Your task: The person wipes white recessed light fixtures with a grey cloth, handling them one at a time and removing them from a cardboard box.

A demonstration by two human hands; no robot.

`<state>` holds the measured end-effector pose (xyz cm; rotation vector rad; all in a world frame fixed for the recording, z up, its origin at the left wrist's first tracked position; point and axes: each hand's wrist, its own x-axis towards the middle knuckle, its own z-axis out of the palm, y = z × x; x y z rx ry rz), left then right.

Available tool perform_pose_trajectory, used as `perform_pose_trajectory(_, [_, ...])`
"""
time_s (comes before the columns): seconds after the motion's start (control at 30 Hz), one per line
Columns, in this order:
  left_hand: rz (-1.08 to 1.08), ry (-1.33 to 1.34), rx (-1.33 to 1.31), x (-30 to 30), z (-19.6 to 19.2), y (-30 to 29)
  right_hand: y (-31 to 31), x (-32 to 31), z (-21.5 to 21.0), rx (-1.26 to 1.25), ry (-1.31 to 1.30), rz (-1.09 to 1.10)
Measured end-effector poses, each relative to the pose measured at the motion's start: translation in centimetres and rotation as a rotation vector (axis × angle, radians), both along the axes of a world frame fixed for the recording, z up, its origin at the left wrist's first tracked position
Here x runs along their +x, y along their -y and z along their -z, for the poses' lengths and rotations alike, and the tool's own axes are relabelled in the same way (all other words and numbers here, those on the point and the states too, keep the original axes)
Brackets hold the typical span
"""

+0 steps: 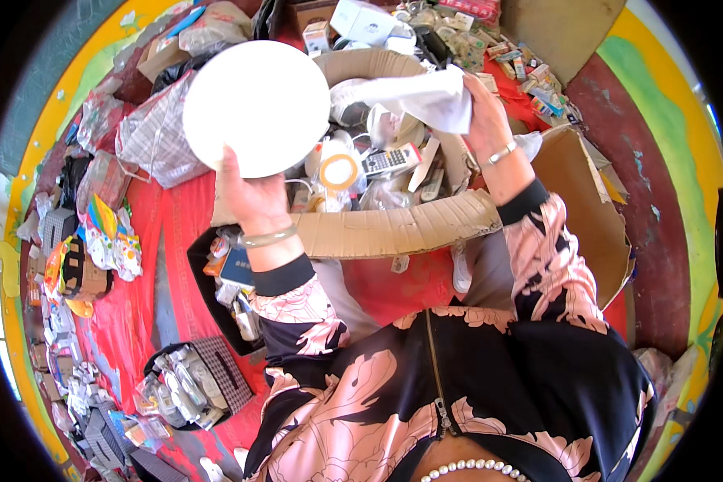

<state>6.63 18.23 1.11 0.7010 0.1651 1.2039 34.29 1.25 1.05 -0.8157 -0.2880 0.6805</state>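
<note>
A round white disc (255,108), smooth and plain like a plate or a lamp cover, is gripped at its lower edge by my left hand (253,199), thumb on top. My right hand (490,120) pinches the right end of a folded white sheet (430,100); whether it is paper or cloth I cannot tell. Both are held above an open cardboard box (386,234) between my legs. Inside the box lie a white remote control (391,161), a roll of tape (339,171) with an orange rim, and loose white pieces. The sheet and disc hide part of its contents.
Left of my knee stands a black box (214,293) of small goods. A checked fabric bin (225,373) with bottles is nearer me. An open brown carton (582,213) stands at right. Plastic bags (157,132) and piled small boxes surround me on red sheeting (128,309).
</note>
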Motion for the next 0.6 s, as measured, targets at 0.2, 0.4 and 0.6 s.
perform_pose_trajectory(0.2, [0.407, -0.004, -0.064, 4.2, 1.0, 5.1, 7.9, -1.1, -1.1, 0.121, -0.125, 0.016])
perform_pose_trajectory(0.4, [0.511, -0.109, -0.12, 4.8, 1.4, 6.4, 7.6, -7.3, -9.0, 0.068, 0.179, 0.095])
perform_pose_trajectory(0.6, [0.54, -0.154, -0.112, 6.0, 3.0, 6.7, 4.6, -5.0, -7.9, -0.327, 1.111, 0.841])
